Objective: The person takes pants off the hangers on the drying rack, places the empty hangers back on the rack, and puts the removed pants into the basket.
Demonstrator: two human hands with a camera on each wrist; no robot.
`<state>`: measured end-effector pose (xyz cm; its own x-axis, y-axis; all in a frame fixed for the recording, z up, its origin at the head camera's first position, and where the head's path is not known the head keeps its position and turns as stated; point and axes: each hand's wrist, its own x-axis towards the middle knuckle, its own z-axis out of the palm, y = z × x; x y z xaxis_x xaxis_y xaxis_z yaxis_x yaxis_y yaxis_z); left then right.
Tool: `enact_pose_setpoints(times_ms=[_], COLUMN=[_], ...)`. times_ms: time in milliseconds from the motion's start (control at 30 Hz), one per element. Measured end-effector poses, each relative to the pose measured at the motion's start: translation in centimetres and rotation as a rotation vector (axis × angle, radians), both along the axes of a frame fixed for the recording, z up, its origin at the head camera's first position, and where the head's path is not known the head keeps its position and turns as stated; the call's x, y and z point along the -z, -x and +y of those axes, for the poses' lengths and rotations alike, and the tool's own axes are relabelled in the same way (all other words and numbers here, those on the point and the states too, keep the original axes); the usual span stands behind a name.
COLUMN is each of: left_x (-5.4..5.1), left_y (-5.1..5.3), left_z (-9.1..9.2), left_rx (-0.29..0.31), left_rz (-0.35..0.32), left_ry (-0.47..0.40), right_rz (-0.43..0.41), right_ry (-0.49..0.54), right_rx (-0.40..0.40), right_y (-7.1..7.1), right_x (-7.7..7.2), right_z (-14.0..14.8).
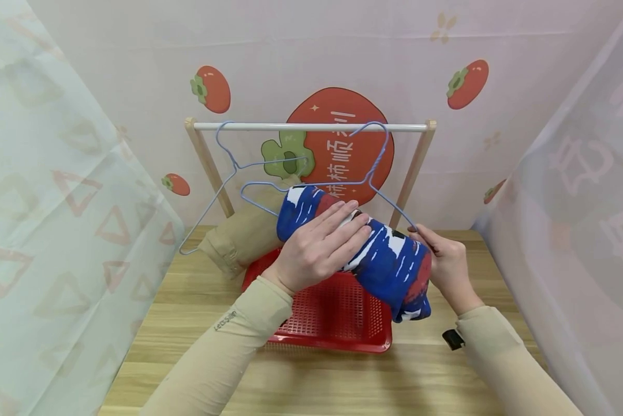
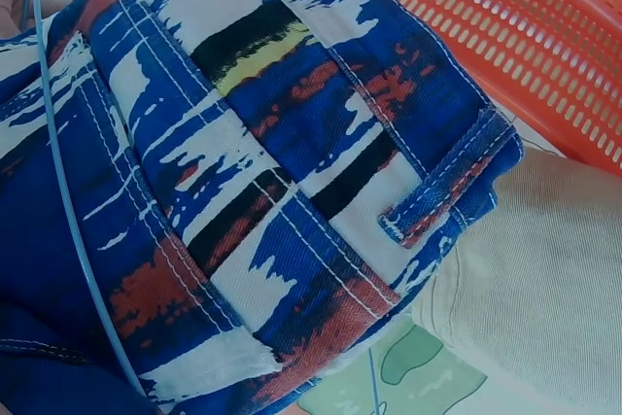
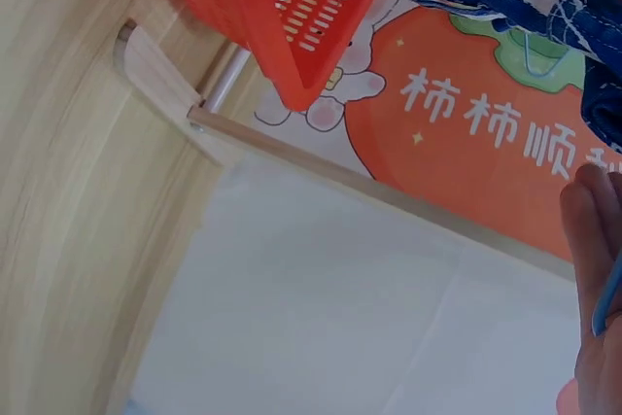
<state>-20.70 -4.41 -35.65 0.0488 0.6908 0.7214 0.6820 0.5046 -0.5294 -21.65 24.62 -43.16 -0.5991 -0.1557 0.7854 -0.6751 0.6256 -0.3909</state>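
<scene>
Blue, white and red patterned trousers (image 1: 394, 283) with a belt loop lie across a blue wire hanger (image 1: 377, 163), whose hook rests over the rack's white rail. My left hand (image 1: 319, 251) lies on top of the trousers, its fingers stretched over the cloth; its thumb is hidden. At the hanger's lower right corner, my right hand (image 1: 448, 263) pinches the wire. The left wrist view shows the trousers' stitched waistband close up, with the hanger wire (image 2: 60, 157) crossing it. Only part of the right hand (image 3: 595, 240) enters the right wrist view.
A second blue hanger (image 1: 207, 209) hangs on the rail (image 1: 269, 126) at the left, with khaki trousers (image 1: 249, 237) over it. Below the patterned trousers, a red perforated basket (image 1: 337, 346) stands on the wooden table (image 1: 186, 323). Printed cloth walls (image 1: 566, 173) enclose three sides.
</scene>
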Motion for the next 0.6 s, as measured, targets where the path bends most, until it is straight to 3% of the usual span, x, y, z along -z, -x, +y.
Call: enact_pose_setpoints(times_ms=[167,367,467,600], left_x=[0.2,0.1,-0.1,-0.4], left_y=[0.2,0.2,0.1,-0.1], left_z=[0.1,0.1,0.2,0.3], left_rx=[-0.002,0.012,0.024,0.043], left_rz=[-0.019,-0.064,-0.054,-0.042], left_ry=[-0.001,-0.037,-0.041,-0.040], right_rz=[-0.047,0.078,0.121,0.085], right_ry=[0.037,-0.043,-0.043,-0.026], right_rx=[-0.041,-0.056,-0.026,0.005], right_y=[-0.1,0.1,0.2,0.4], right_x=[0.3,1.2,1.7,2.4], right_z=[0.5,0.4,0.2,0.2])
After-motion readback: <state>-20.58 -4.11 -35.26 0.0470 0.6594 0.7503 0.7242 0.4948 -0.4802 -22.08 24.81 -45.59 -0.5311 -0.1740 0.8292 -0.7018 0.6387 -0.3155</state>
